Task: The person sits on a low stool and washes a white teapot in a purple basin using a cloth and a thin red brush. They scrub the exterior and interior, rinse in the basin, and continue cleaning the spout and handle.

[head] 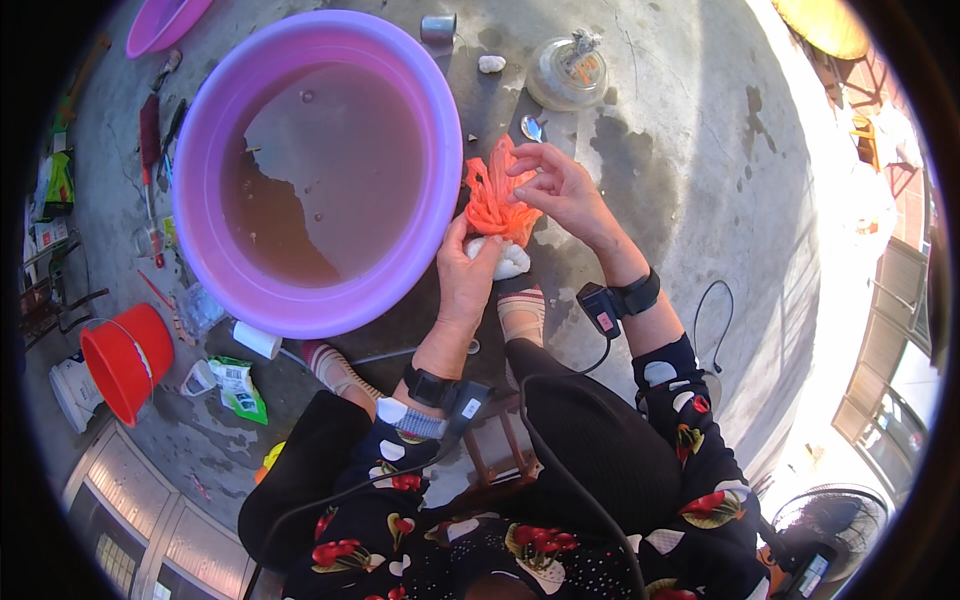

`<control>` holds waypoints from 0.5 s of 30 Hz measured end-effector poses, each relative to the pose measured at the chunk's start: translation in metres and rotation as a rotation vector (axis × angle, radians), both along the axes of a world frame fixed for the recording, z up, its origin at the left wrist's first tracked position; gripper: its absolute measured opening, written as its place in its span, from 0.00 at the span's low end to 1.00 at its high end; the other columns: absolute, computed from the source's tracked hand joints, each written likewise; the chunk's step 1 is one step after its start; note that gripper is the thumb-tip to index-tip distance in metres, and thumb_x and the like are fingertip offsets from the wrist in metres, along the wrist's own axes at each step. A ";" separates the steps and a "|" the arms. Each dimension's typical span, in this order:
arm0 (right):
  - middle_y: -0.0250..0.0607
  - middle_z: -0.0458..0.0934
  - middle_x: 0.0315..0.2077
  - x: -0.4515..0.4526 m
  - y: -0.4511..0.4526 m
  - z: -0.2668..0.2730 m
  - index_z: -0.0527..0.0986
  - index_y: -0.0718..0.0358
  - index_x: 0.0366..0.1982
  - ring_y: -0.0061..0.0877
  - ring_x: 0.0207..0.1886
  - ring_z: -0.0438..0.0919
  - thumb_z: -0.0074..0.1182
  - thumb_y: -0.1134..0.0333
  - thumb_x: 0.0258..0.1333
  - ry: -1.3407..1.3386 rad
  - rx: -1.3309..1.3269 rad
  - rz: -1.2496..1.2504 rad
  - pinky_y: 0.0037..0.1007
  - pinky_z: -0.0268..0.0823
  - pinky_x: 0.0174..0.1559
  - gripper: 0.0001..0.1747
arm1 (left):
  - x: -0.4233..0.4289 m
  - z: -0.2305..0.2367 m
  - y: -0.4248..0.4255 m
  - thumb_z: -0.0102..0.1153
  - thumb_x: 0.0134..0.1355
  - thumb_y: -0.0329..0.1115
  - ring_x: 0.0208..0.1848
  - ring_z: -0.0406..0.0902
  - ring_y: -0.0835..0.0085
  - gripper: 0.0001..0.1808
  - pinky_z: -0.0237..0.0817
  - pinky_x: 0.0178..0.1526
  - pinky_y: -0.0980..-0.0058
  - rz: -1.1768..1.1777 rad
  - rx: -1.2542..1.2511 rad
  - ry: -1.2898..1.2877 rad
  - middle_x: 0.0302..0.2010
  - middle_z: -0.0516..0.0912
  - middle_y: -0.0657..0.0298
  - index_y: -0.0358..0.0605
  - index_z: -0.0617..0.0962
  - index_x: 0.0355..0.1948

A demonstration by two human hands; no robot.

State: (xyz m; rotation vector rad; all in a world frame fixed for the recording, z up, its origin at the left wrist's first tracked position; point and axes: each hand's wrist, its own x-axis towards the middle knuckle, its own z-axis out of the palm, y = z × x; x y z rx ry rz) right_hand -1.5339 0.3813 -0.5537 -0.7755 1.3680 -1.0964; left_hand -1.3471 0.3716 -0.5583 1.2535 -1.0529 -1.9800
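An orange-red plastic bag (495,199), crumpled, lies just right of a large purple plastic basin (319,322). My left hand (466,274) grips the bag's near end between thumb and fingers. Under that thumb is a white, soft-looking wad (511,262), partly covered by hand and bag; whether it is inside the bag I cannot tell. My right hand (559,187) is raised over the bag's right side, fingers apart and slightly bent, holding nothing. Beyond it a shiny metal spoon (532,128) rests on the concrete floor. Murky brownish water (337,172) fills much of the basin.
A glass jar (568,79), a white lump (491,64) and a metal cup (438,29) stand or lie beyond the bag. Left are a red bucket (124,364), a green-and-white packet (238,386) and a brush (149,142). A fan (829,525) stands lower right. Cables run from my wrist devices.
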 end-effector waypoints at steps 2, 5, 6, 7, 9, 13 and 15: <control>0.38 0.80 0.45 -0.006 0.006 -0.002 0.76 0.65 0.51 0.22 0.45 0.81 0.60 0.77 0.52 0.186 -0.064 0.126 0.26 0.74 0.47 0.21 | 0.001 -0.002 0.000 0.56 0.60 0.22 0.54 0.77 0.72 0.27 0.68 0.58 0.71 0.032 0.056 -0.008 0.51 0.79 0.59 0.34 0.71 0.62; 0.37 0.81 0.44 -0.006 0.017 -0.010 0.80 0.63 0.46 0.26 0.47 0.80 0.63 0.76 0.48 0.474 -0.243 0.336 0.28 0.73 0.48 0.19 | -0.002 -0.005 0.004 0.55 0.60 0.22 0.53 0.76 0.73 0.27 0.67 0.58 0.72 0.075 0.019 0.007 0.51 0.79 0.59 0.34 0.71 0.62; 0.37 0.81 0.43 -0.003 0.020 -0.014 0.81 0.63 0.44 0.28 0.47 0.80 0.63 0.76 0.47 0.517 -0.265 0.343 0.29 0.73 0.49 0.18 | -0.004 -0.006 0.006 0.55 0.60 0.22 0.52 0.76 0.74 0.27 0.67 0.58 0.72 0.097 -0.025 0.019 0.50 0.79 0.60 0.34 0.71 0.62; 0.37 0.81 0.42 0.000 0.022 -0.018 0.82 0.62 0.42 0.29 0.48 0.79 0.63 0.76 0.46 0.562 -0.276 0.366 0.29 0.72 0.49 0.17 | -0.005 -0.006 0.008 0.56 0.60 0.21 0.50 0.76 0.75 0.27 0.68 0.57 0.73 0.117 -0.046 0.008 0.49 0.78 0.61 0.35 0.71 0.62; 0.38 0.82 0.39 -0.001 0.022 -0.025 0.81 0.63 0.40 0.27 0.45 0.80 0.63 0.76 0.47 0.531 -0.229 0.282 0.26 0.71 0.48 0.15 | -0.003 -0.007 0.011 0.56 0.59 0.21 0.48 0.75 0.77 0.27 0.68 0.55 0.75 0.149 -0.055 -0.026 0.46 0.78 0.64 0.35 0.71 0.62; 0.34 0.82 0.39 -0.011 0.020 -0.034 0.81 0.63 0.41 0.22 0.43 0.80 0.61 0.75 0.53 0.354 -0.030 0.157 0.25 0.70 0.47 0.11 | 0.006 -0.007 0.009 0.57 0.60 0.20 0.44 0.74 0.80 0.28 0.69 0.51 0.78 0.137 -0.025 -0.071 0.41 0.76 0.67 0.35 0.71 0.63; 0.32 0.82 0.39 -0.013 0.022 -0.035 0.81 0.62 0.42 0.20 0.43 0.79 0.59 0.74 0.57 0.258 0.019 0.118 0.24 0.70 0.46 0.10 | 0.007 -0.008 0.008 0.57 0.60 0.20 0.44 0.74 0.80 0.27 0.69 0.50 0.78 0.117 -0.029 -0.070 0.41 0.76 0.67 0.35 0.71 0.62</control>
